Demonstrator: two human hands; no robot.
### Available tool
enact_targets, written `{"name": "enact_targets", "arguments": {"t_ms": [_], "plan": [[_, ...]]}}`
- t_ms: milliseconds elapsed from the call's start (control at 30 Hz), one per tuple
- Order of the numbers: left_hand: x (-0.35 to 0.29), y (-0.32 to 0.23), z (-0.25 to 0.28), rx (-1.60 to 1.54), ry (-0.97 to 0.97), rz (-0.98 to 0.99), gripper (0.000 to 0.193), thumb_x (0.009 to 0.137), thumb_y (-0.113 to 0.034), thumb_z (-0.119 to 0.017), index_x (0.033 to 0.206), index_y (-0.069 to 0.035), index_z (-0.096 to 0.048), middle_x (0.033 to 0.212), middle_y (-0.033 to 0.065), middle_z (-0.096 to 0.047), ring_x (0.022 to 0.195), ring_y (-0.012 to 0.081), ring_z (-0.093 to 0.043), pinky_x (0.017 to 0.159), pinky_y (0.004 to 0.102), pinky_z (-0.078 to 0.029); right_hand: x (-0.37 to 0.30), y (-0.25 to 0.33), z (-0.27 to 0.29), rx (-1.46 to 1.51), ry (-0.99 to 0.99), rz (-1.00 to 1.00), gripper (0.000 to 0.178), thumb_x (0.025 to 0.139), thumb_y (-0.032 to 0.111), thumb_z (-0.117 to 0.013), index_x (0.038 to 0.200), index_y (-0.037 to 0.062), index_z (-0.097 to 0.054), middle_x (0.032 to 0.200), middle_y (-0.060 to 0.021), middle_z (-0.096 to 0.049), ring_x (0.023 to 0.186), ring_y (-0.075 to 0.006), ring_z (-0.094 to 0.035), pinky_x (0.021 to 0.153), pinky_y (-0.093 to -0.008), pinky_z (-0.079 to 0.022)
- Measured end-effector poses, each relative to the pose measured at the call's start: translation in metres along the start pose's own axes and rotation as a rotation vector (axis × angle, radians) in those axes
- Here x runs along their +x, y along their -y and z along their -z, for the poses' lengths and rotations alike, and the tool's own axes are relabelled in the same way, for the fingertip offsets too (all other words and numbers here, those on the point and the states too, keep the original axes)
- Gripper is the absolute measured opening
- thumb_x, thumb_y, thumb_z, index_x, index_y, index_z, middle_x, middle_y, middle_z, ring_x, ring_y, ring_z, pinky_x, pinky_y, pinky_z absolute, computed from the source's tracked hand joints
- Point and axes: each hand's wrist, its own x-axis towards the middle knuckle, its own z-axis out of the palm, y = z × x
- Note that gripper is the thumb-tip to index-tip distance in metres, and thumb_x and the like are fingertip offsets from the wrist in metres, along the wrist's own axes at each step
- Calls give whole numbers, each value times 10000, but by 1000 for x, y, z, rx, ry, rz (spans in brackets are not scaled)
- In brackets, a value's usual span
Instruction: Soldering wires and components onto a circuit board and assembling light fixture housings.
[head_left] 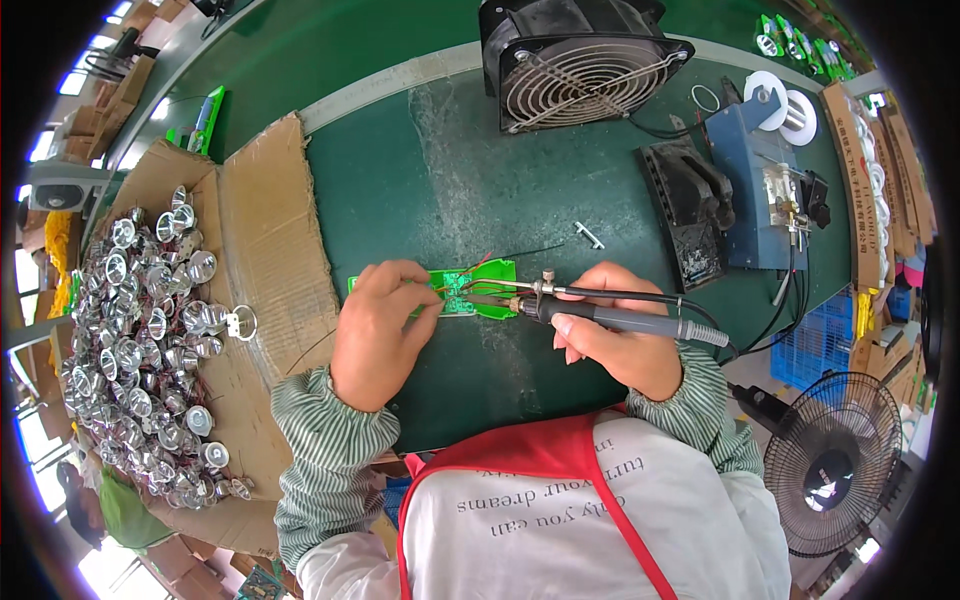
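Observation:
A green circuit board (457, 292) lies in a bright green plastic housing (494, 272) on the bench in front of me, with thin red and black wires at it. My left hand (382, 325) is over the housing's left end, its thumb and forefinger pinched on a thin wire (441, 289) beside the board. From the right, my right hand (625, 330) grips a grey-handled soldering iron (610, 316) that has a solder feed tube along its top. The iron's tip reaches the board, close to my left fingertips; the exact contact point is too small to make out.
At left, a cardboard box (265, 200) holds many shiny reflector cups (130, 350). A black fan (590, 80) stands at the back. Right are a black holder (685, 210) and a blue solder feeder (750, 180) with cables. A small white piece (589, 235) lies beyond the housing.

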Motion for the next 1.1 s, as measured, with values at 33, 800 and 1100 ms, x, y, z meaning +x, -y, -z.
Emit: {"name": "enact_targets", "arguments": {"t_ms": [33, 800, 1100], "plan": [[0, 0, 0, -2, 6, -6, 97, 734, 19, -651, 828, 12, -626, 967, 117, -572, 791, 230, -567, 611, 300, -495, 0, -1, 0, 0, 0, -3, 137, 795, 16, -633, 888, -26, -541, 741, -79, -639, 614, -85, -600, 523, -225, -494], [2, 2, 6, 12, 55, -37, 108, 720, 27, -652, 819, 10, -614, 977, 110, -571, 785, 218, -567, 600, 297, -493, 1, -6, -3, -64, 2, 2, 126, 779, 27, -631, 866, -9, -547, 697, -67, -630, 572, -80, -591, 509, -224, -473], [18, -1, 4, 6, 71, -84, 114, 706, -24, -642, 813, -3, -610, 967, 139, -576, 867, 332, -545, 762, 404, -449, -4, -2, 10, 20, -59, 154, 137, 803, 2, -636, 920, -13, -566, 760, -71, -640, 600, -78, -594, 524, -230, -490]]}}
